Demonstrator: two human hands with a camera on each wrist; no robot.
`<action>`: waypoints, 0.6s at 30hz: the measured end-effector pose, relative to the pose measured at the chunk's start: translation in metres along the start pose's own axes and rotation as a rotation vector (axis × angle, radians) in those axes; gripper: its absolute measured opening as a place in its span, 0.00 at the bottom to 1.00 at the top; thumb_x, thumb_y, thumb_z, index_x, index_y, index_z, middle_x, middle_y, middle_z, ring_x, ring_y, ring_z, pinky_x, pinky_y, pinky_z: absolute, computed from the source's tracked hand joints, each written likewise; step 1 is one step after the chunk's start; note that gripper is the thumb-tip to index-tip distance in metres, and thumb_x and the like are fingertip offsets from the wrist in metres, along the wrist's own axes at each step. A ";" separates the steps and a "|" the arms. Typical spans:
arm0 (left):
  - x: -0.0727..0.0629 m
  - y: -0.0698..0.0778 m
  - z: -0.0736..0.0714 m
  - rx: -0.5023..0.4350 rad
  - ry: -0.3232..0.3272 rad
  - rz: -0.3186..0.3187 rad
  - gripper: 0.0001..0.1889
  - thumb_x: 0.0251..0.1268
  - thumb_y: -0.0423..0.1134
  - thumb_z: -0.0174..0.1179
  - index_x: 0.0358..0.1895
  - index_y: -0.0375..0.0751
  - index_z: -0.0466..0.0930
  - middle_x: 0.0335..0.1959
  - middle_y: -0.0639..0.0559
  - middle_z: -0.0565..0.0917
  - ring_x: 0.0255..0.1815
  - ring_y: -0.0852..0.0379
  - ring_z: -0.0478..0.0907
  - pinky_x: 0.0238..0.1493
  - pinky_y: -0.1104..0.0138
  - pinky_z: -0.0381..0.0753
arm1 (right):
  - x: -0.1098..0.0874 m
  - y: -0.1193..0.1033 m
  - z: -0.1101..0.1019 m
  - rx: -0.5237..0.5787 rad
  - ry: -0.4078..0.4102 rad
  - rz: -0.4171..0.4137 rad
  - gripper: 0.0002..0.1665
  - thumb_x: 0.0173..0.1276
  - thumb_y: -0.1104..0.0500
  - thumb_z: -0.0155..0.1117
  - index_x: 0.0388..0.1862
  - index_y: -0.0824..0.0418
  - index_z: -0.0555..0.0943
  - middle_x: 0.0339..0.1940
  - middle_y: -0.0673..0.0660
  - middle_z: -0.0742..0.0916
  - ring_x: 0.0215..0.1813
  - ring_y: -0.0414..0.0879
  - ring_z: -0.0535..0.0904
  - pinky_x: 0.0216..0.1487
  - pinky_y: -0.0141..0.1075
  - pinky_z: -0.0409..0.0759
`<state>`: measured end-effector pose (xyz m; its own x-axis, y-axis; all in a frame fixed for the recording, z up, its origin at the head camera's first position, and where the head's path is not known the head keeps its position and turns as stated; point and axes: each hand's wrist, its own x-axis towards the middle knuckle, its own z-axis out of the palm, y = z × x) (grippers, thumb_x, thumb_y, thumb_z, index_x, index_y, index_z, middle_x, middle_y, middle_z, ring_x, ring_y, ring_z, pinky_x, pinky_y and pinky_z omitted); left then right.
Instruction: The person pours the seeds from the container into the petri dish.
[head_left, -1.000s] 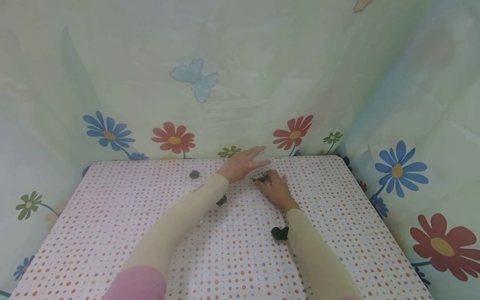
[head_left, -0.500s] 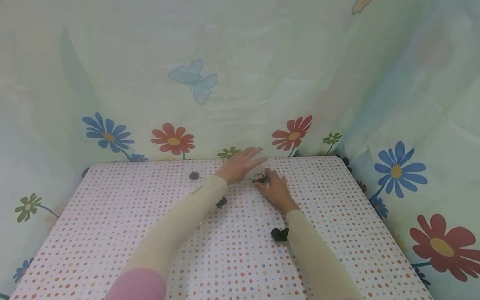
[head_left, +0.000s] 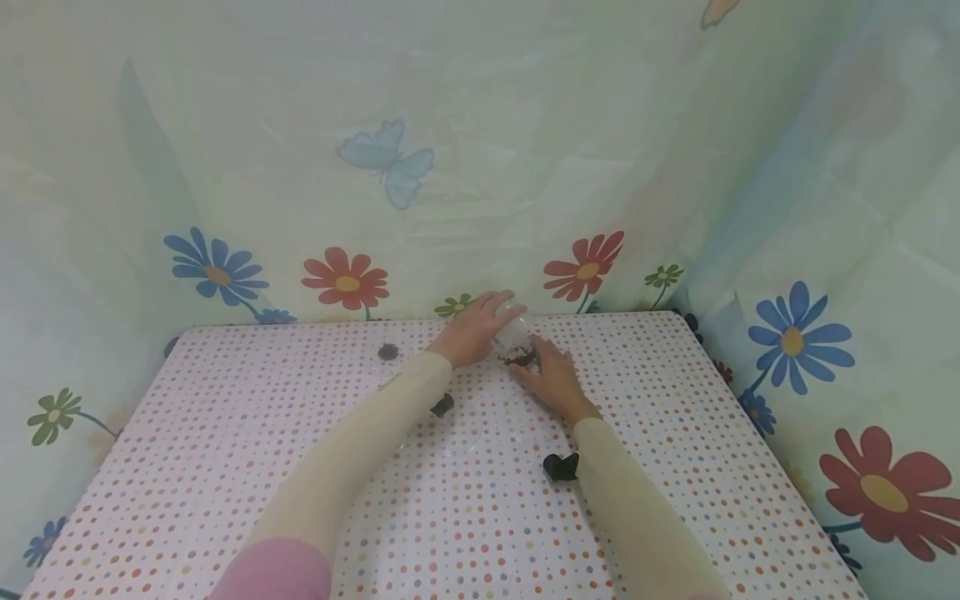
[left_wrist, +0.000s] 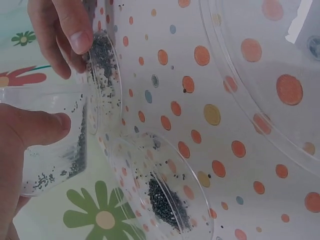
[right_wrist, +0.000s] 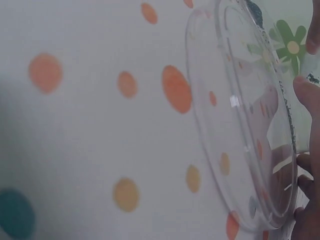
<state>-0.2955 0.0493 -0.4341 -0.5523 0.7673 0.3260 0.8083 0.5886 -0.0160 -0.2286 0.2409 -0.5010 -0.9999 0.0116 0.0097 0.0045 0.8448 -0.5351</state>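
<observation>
Cup (left_wrist: pixel 56 167), clear and grain-speckled, sits tilted in your left hand (head_left: pixel 471 333), whose grip wraps its sides. Your right hand (head_left: pixel 555 379), its grip partly spread, holds the grain dish (left_wrist: pixel 108 120) just beside the cup; a second dish (left_wrist: pixel 194 187) lies left of the cup.

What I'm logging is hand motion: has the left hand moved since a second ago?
Yes: in the head view the left hand has drawn its fingertips slightly left, away from the red flower to their right on the backdrop.
</observation>
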 end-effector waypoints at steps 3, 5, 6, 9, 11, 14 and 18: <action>-0.001 0.000 0.000 -0.041 -0.008 -0.024 0.43 0.54 0.27 0.64 0.74 0.51 0.57 0.76 0.43 0.58 0.76 0.47 0.56 0.76 0.59 0.59 | -0.001 -0.001 -0.001 0.002 -0.001 -0.002 0.49 0.68 0.36 0.55 0.78 0.58 0.52 0.78 0.63 0.62 0.80 0.60 0.49 0.80 0.56 0.37; -0.002 0.000 0.000 -0.059 -0.020 -0.047 0.44 0.54 0.28 0.65 0.75 0.51 0.56 0.76 0.43 0.58 0.77 0.46 0.55 0.76 0.58 0.60 | -0.002 -0.001 -0.002 0.009 0.004 -0.006 0.48 0.68 0.36 0.56 0.78 0.57 0.53 0.77 0.63 0.62 0.80 0.59 0.50 0.80 0.55 0.37; -0.002 0.000 0.000 -0.061 -0.025 -0.058 0.44 0.54 0.29 0.65 0.75 0.51 0.55 0.76 0.43 0.57 0.77 0.46 0.54 0.76 0.58 0.60 | -0.003 -0.002 -0.003 0.011 0.006 -0.011 0.48 0.68 0.36 0.56 0.78 0.57 0.53 0.77 0.62 0.63 0.80 0.59 0.50 0.80 0.55 0.37; -0.003 -0.001 -0.001 -0.050 -0.033 -0.082 0.45 0.54 0.34 0.68 0.75 0.48 0.55 0.76 0.44 0.59 0.78 0.45 0.53 0.76 0.57 0.59 | -0.004 -0.001 -0.004 0.003 0.010 -0.023 0.49 0.67 0.36 0.56 0.78 0.57 0.52 0.76 0.62 0.64 0.79 0.59 0.51 0.80 0.56 0.38; -0.003 -0.002 -0.002 -0.042 -0.028 -0.091 0.46 0.52 0.37 0.70 0.75 0.46 0.55 0.75 0.45 0.60 0.78 0.45 0.53 0.77 0.57 0.57 | -0.004 -0.001 -0.005 -0.010 0.007 -0.024 0.50 0.67 0.35 0.56 0.78 0.57 0.52 0.76 0.62 0.64 0.79 0.58 0.51 0.80 0.55 0.38; -0.004 -0.003 -0.002 -0.023 -0.015 -0.096 0.47 0.51 0.41 0.72 0.74 0.43 0.55 0.74 0.46 0.62 0.78 0.47 0.54 0.78 0.57 0.55 | -0.004 -0.001 -0.005 -0.027 0.001 -0.017 0.50 0.67 0.34 0.56 0.78 0.57 0.51 0.76 0.63 0.64 0.80 0.59 0.50 0.80 0.55 0.38; -0.006 -0.004 -0.003 -0.010 0.002 -0.098 0.48 0.51 0.43 0.72 0.74 0.39 0.55 0.74 0.44 0.62 0.77 0.49 0.56 0.78 0.59 0.54 | -0.004 -0.002 -0.006 -0.043 0.000 -0.008 0.51 0.67 0.34 0.57 0.78 0.57 0.51 0.77 0.63 0.63 0.80 0.59 0.49 0.80 0.55 0.39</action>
<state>-0.2948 0.0418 -0.4331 -0.6287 0.7054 0.3273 0.7522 0.6585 0.0256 -0.2243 0.2425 -0.4953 -0.9999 0.0042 0.0140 -0.0033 0.8669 -0.4985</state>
